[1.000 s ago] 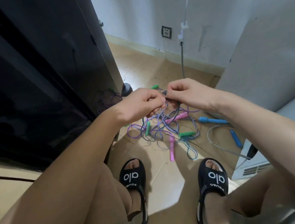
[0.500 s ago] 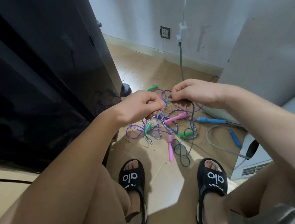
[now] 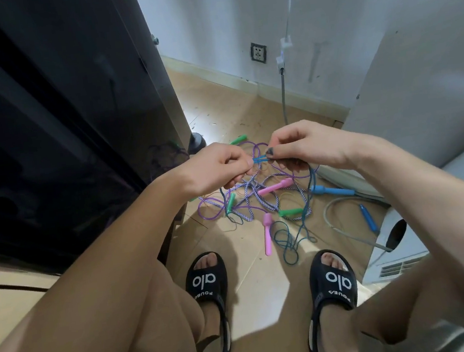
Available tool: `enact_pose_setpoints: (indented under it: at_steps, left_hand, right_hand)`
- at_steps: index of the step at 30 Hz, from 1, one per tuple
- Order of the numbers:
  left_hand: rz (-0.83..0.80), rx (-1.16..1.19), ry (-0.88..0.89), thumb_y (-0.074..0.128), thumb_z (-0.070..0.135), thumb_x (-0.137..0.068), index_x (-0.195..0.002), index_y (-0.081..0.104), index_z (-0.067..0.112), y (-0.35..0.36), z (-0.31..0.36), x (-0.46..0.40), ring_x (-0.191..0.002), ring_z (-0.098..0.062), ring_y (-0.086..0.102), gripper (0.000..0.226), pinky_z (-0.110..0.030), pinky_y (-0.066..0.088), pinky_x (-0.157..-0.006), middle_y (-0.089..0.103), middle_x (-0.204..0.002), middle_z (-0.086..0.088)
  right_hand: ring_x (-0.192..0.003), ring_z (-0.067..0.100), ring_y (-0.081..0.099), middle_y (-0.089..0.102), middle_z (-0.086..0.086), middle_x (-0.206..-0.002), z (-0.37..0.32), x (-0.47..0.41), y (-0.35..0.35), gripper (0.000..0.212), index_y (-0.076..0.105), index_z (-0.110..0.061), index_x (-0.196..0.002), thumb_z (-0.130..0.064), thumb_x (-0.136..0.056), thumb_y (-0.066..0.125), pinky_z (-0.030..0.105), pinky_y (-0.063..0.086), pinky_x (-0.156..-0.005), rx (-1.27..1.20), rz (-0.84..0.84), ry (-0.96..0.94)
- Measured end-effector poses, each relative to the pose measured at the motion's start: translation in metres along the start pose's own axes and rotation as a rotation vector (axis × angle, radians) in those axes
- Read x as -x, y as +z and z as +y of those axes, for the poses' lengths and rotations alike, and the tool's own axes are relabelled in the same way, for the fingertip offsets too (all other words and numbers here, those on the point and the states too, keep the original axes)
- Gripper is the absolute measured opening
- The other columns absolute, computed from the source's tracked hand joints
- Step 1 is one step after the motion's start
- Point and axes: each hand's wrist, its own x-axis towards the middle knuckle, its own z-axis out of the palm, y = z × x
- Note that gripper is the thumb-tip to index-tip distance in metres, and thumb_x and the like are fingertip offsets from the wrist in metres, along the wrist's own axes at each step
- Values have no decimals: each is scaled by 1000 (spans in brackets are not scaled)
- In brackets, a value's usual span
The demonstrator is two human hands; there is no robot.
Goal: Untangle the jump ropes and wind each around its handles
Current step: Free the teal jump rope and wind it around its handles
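While both hands pinch the blue cord (image 3: 259, 158), stretched 9-to-3 between left hand (image 3: 218, 168) and right hand (image 3: 308, 145), we eye the tangle (image 3: 256, 199) at 6.

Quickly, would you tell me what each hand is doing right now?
Left hand: pinching the blue rope.
Right hand: pinching the same blue rope.

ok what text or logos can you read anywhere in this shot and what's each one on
"alo" in large white letters on the strap of the left slide sandal.
"alo" in large white letters on the strap of the right slide sandal.
A smaller white word sits under each "alo"; it is too small to read surely.
The wall socket shows no readable marking, and neither do the jump rope handles.
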Motion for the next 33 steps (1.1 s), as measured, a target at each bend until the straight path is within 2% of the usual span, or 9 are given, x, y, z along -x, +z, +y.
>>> enact_pose_setpoints:
  at_steps: [4,7,10,13,16,18,21,29,33]
  left_hand:
    - [14,22,-6,56,20,-102,-84,68,9,-3,-1,3,-64,-12,49,25,-20,46,-61,55,-69,-3]
    - [7,16,-8,55,20,-101,-81,67,11,-3,-1,5,-64,-13,49,25,-23,46,-63,55,-68,-2]
    - [-3,7,2,54,18,-102,-78,65,12,-1,1,5,-61,-10,48,26,-22,46,-62,54,-65,1]
    - [14,33,11,54,18,-102,-81,65,9,1,5,2,-59,-7,48,26,-18,46,-59,53,-65,2]
    - [9,49,20,54,16,-103,-79,64,11,5,8,-1,-58,-8,47,27,-17,44,-57,53,-63,3]
    - [12,56,16,55,12,-102,-75,63,12,8,6,-3,-57,-8,48,29,-19,43,-58,53,-59,7]
    - [12,44,-1,57,15,-101,-78,64,6,6,0,-3,-62,-12,50,26,-23,44,-61,55,-62,4]
    - [32,59,-7,55,13,-102,-82,68,8,2,3,0,-61,-9,49,24,-21,45,-61,55,-65,2]
    - [16,37,-12,56,17,-101,-82,68,9,1,2,1,-63,-11,50,24,-20,45,-61,55,-65,2]
  right_hand:
    - [-56,23,54,57,8,-65,18,-2,-20,25,56,-4,-76,-13,-100,56,31,48,-63,34,119,88]
    - [-70,28,61,68,11,-75,48,-2,-51,22,63,-8,-77,-18,-96,58,35,49,-71,411,273,246]
    - [-100,31,63,71,15,-113,65,4,-60,16,69,-11,-102,-19,-95,57,37,49,-89,651,337,399]
    - [-124,17,56,63,-3,-135,42,2,-34,33,63,-21,-131,-24,-99,54,25,38,-105,486,207,179]
    - [-99,9,62,72,-7,-104,5,-4,12,20,73,-22,-102,-30,-99,55,27,42,-93,93,102,-4]
    - [-76,12,58,68,-4,-79,-4,-10,30,22,65,-19,-77,-25,-96,57,32,44,-77,33,130,-73]
    - [-57,5,52,60,-11,-59,-3,-12,32,28,55,-20,-68,-14,-95,60,20,41,-60,6,146,-92]
    - [-58,7,44,54,-11,-59,-4,-5,29,31,58,-19,-68,-28,-97,56,25,37,-58,65,112,-81]
    - [-53,4,43,53,-14,-54,-5,-3,26,34,54,-19,-64,-21,-97,57,20,35,-54,132,103,-109]
